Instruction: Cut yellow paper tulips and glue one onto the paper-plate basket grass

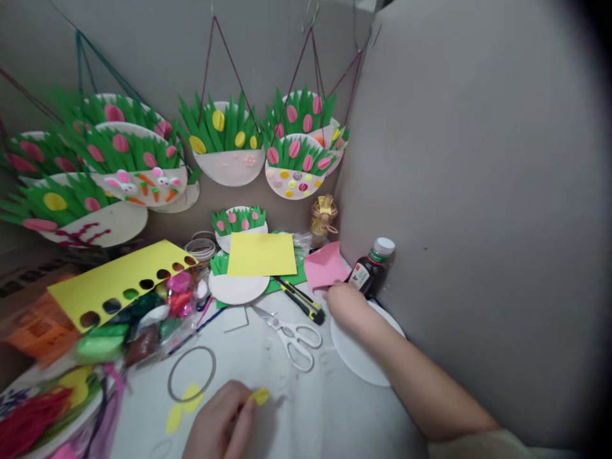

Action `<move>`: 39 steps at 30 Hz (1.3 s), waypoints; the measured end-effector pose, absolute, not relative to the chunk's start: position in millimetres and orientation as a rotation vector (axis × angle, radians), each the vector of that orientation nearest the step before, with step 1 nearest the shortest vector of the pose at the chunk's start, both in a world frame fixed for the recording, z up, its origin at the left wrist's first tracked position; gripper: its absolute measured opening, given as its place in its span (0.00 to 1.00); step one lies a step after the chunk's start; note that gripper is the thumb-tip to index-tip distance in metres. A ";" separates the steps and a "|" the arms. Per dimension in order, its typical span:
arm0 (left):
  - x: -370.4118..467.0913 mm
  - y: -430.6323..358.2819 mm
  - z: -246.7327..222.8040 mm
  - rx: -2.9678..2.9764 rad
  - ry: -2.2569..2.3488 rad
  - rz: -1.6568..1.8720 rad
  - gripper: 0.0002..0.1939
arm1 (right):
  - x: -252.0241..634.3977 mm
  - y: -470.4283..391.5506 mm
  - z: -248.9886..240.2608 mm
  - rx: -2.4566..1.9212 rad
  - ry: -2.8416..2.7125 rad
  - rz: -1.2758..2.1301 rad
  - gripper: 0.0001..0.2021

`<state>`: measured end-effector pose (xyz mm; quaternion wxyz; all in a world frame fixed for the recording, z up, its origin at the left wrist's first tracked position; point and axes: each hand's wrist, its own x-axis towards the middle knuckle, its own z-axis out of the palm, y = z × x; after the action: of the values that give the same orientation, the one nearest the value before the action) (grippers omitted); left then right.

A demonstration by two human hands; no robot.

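My left hand [222,421] is near the bottom centre, thumb and finger pinched on a small yellow paper piece [259,397]. Two more yellow cut-outs [174,417] lie to its left, beside a grey ring [191,375]. My right hand [345,305] reaches over a white paper plate [363,350], its fingertips at the lower edge of a pink paper [326,266]; whether they hold it is hidden. White-handled scissors [292,336] and a yellow-black cutter [301,299] lie between the hands. A yellow sheet [262,254] rests over a white plate with green paper grass [239,288].
A dark bottle [370,268] with a white cap stands beside my right hand, near the wall. Decorated half-plate baskets [229,167] hang behind. At left are a yellow sheet with round holes [119,280], bagged clay [102,344] and a tray of red yarn [38,414].
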<state>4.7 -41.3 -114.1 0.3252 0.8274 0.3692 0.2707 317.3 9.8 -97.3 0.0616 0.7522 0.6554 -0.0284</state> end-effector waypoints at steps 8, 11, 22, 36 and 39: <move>8.4 -37.2 -117.2 1.948 1.160 0.799 0.13 | 270.2 -21.3 -73.9 2.361 2.216 -0.196 0.12; 12.2 -32.0 -121.2 1.589 1.233 0.872 0.12 | 226.1 -41.9 -83.0 2.157 2.717 -0.727 0.11; 1.8 -35.0 -115.4 1.635 1.097 0.904 0.12 | 155.6 -53.3 -125.3 2.550 2.750 -1.618 0.08; -2.0 -20.9 -128.7 1.677 1.217 0.922 0.10 | 163.0 -55.8 -141.1 2.537 2.446 -2.118 0.06; -0.9 -22.3 -128.9 1.699 1.158 0.864 0.10 | 159.7 -54.6 -140.9 2.519 2.581 -2.064 0.06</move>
<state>-0.9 -22.3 -128.9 0.4400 0.6841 0.4662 0.3480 159.7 -54.6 -140.9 -0.4855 0.5299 0.5431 -0.4343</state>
